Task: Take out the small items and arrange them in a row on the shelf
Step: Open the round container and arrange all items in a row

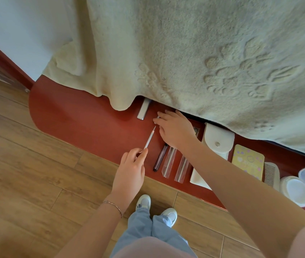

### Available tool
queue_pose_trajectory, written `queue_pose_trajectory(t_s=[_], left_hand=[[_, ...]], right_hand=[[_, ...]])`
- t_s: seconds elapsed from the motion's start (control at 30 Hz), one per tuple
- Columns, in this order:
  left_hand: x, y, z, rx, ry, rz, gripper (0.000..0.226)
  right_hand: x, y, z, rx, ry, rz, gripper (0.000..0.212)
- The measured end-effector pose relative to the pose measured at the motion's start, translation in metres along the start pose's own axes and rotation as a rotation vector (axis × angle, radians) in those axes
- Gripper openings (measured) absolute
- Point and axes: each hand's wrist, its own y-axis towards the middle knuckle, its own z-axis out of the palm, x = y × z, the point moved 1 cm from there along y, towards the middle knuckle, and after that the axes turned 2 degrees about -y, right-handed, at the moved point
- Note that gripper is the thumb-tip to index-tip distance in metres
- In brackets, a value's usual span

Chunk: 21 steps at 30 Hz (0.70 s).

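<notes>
Head view, looking down: nearest are pale jeans (153, 237) and white shoes (144, 202) on the wood floor (27, 164). Left hand (129, 170), bracelet (113, 204) at the wrist, pinches the lower end of a thin silver pen-like tool (150, 138) between thumb and forefinger; the tool angles up over the red shelf (73, 116), tip near the right hand. Looks light, stiff and smooth, so likely to roll if set down carelessly; a pinch at mid-barrel would steady it better than the end hold. Right hand (175, 129) reaches further in, fingers curled and pinching a small pale item (158, 117); too small to tell what it is. Already laid side by side on the shelf under the right forearm: a dark pen (160, 158) and two clear tubes (169, 162), each just beside the next. To the right, a white pouch (219, 140) with a snap, a yellow patterned card (247, 164), a white comb (271, 174) and an open round case (296, 190). A silver bar (143, 109) lies apart at the back, partly under the cream blanket (203, 53) that overhangs the shelf. Judged: the row is part done, growing leftward
</notes>
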Motion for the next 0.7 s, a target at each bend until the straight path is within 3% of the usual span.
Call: queue_pose_trajectory(t_s=[0.27,0.47,0.7], left_hand=[[-0.001,0.000,0.001,-0.022,0.001,-0.008,0.051],[-0.001,0.000,0.003,-0.046,0.009,-0.053,0.046],[-0.019,0.010,0.001,-0.124,0.132,0.100,0.029]], right_hand=[[-0.001,-0.006,-0.001,-0.080,0.066,0.005,0.042],[-0.005,-0.033,-0.013,-0.377,0.206,0.111,0.035],[-0.007,-0.067,0.001,-0.361,0.181,0.211,0.015]])
